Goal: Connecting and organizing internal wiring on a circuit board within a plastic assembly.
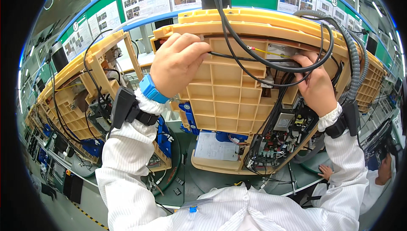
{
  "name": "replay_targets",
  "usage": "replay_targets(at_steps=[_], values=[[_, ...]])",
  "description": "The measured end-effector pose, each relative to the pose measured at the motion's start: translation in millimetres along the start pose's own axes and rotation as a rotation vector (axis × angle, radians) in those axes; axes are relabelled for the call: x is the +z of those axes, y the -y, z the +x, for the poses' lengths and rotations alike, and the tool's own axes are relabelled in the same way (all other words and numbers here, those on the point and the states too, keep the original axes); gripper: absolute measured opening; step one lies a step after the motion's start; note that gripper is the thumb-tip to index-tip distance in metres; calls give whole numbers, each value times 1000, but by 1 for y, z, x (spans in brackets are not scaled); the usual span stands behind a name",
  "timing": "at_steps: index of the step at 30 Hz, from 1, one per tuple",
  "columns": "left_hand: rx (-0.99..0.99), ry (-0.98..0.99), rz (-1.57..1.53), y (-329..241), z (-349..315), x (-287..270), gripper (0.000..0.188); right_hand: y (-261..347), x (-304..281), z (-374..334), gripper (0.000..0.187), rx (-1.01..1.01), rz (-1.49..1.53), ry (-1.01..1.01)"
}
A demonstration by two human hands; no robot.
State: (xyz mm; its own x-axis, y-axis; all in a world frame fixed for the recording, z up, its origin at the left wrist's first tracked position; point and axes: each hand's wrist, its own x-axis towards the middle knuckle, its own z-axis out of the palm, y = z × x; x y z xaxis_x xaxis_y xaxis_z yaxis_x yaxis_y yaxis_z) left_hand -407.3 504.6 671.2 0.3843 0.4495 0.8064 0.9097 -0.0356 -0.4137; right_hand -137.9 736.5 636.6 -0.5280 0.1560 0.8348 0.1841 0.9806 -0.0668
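Note:
My left hand is closed in a pinch on a thin black cable at the upper left of a large yellow plastic housing. That cable runs to the right across the ribbed panel toward my right hand. The right fingers are bent round the cable, partly inside the housing's upper right opening; their tips are partly hidden. Close by, a yellow-green wire with a ring terminal at its free end reaches to the right fingers. A thicker black cable loops in front of the opening.
Circuit boards and a black wire bundle fill the housing's lower right. A printed sheet lies at its lower front. A grey corrugated hose hangs at right. Another yellow housing stands left. Another person's hand rests at lower right.

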Motion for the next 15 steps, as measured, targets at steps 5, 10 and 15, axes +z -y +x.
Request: replay_targets(at_steps=[5,10,15], values=[[-59,-129,-8,-1,0,6,18,0,2,4,30,-102,31,-24],[-53,-182,12,2,4,11,17,-3,-11,12,30,-112,-14,121],[-165,-202,-39,3,3,22,18,9,-12,7,37,0,20,143]])
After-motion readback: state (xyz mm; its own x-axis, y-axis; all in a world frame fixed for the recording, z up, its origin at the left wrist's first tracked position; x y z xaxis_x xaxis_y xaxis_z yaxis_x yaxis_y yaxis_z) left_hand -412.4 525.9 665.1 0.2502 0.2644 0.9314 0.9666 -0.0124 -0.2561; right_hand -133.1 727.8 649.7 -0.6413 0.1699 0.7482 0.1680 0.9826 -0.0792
